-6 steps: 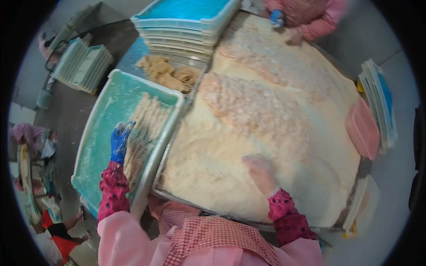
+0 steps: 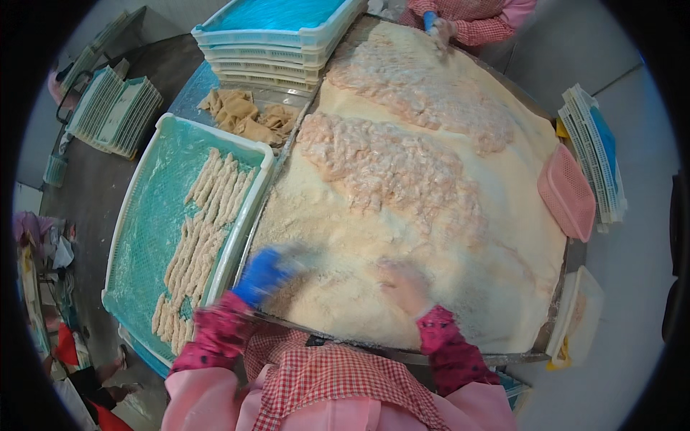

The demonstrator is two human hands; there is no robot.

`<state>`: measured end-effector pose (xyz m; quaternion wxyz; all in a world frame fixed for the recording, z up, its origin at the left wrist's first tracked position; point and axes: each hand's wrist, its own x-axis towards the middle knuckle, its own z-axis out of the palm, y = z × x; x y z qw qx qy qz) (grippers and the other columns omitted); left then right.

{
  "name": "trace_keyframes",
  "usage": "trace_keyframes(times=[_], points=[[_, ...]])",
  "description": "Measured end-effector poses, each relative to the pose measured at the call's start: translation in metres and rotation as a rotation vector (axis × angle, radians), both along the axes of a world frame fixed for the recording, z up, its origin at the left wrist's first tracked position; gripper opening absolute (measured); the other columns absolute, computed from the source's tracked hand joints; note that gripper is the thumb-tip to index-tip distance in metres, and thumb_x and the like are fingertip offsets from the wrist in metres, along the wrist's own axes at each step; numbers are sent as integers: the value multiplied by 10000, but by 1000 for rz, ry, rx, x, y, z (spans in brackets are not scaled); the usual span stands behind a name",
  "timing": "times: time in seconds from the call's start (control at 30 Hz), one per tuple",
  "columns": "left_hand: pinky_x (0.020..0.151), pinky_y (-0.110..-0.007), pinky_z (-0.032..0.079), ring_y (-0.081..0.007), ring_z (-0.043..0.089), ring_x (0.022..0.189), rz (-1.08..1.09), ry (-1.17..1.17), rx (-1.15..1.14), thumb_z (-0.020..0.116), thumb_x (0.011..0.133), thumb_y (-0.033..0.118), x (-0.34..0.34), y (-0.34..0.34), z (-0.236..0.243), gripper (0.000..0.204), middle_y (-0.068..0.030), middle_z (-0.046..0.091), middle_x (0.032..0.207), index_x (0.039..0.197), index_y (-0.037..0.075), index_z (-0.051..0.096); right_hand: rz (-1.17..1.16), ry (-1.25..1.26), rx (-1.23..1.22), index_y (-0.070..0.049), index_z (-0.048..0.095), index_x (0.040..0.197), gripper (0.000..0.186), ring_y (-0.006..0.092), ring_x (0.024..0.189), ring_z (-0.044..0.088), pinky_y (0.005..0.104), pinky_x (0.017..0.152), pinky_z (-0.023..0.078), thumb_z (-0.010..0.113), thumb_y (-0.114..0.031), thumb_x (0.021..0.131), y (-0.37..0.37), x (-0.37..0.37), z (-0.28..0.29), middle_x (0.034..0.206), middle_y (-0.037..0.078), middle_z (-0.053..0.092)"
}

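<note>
pale crumb heaps your metal table (image 2: 503,355).
your left hand (image 2: 260,276) and right hand (image 2: 404,285) blur in crumbs, grip unreadable; teal tray (image 2: 147,215) left, pink basket (image 2: 568,192) right.

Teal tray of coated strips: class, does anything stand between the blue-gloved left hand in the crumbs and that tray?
Nothing loose does. Between the left hand and the teal tray only the table's metal rim and the tray's own white wall intervene.

Between the hands lies open crumb (image 2: 338,287) — the tray rim (image 2: 248,215) walls the left, coated heaps (image 2: 388,161) beyond.
</note>
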<state>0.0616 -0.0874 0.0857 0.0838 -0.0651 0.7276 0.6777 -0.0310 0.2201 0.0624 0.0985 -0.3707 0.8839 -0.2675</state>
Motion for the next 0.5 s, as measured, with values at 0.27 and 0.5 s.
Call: trace_keyframes(times=[0.27,0.5], points=[[780,-332,457,-241,583,855,270,-136,127,538,879,211,-2,82,-47,309,-82,612,937,1140,45,541,-200,-312,-94,-56,613,1060,321,291,923,579,361,806,462,569,-25,744,4,24,7,997,144,624],[819,-333,441,-211,522,941,480,-159,1394,500,888,221,-2,109,-41,262,-89,549,1038,1088,56,539,-309,-325,-323,-78,579,1138,362,261,963,577,340,805,472,576,-53,776,-7,36,-3,1033,104,626]])
